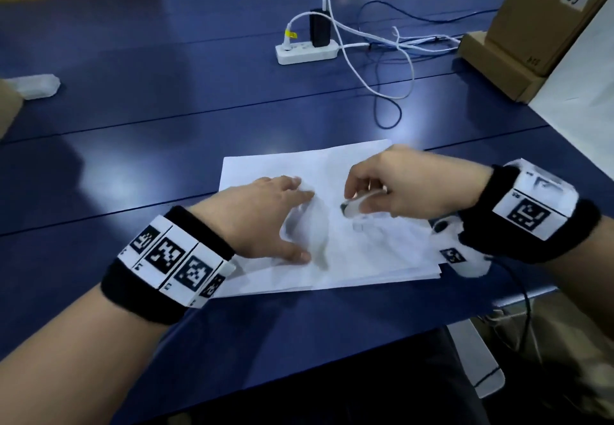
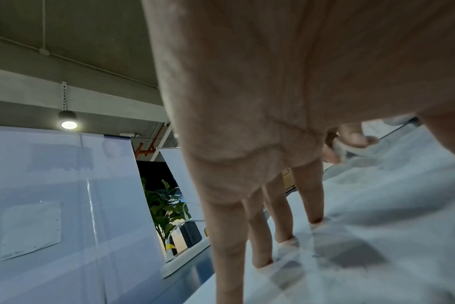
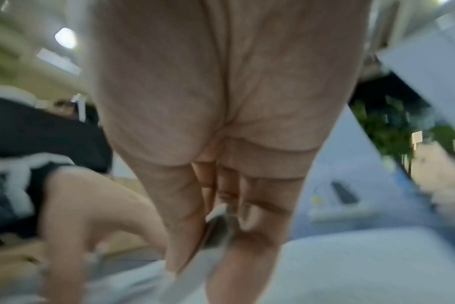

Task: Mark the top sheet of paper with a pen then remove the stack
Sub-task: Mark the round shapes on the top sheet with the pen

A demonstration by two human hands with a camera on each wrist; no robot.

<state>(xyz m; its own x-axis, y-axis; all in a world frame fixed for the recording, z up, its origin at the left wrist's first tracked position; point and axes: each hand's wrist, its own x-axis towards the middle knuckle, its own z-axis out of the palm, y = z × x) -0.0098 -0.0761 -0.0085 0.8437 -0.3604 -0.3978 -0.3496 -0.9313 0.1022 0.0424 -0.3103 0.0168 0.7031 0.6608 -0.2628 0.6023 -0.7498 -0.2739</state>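
A stack of white paper (image 1: 265, 169) lies on the blue table (image 1: 133, 165) in front of me. My left hand (image 1: 282, 222) rests on the stack's left half, and the left wrist view shows its straight fingers (image 2: 281, 205) touching the paper (image 2: 377, 216) with their tips. A blurred raised fold of the top sheet (image 1: 314, 232) stands between its thumb and fingers. My right hand (image 1: 358, 199) hovers over the middle of the stack and grips a white pen (image 1: 352, 207), dark end pointing left. In the blurred right wrist view, the curled fingers (image 3: 260, 216) enclose the pen (image 3: 216, 228).
Behind the paper sit a white power strip (image 1: 307, 52) with a black charger (image 1: 319, 27) and loose white and blue cables (image 1: 382, 69). Cardboard boxes (image 1: 538, 19) stand at the back right. A clear plastic lump (image 1: 38, 86) lies far left. The table's front edge runs just below the stack.
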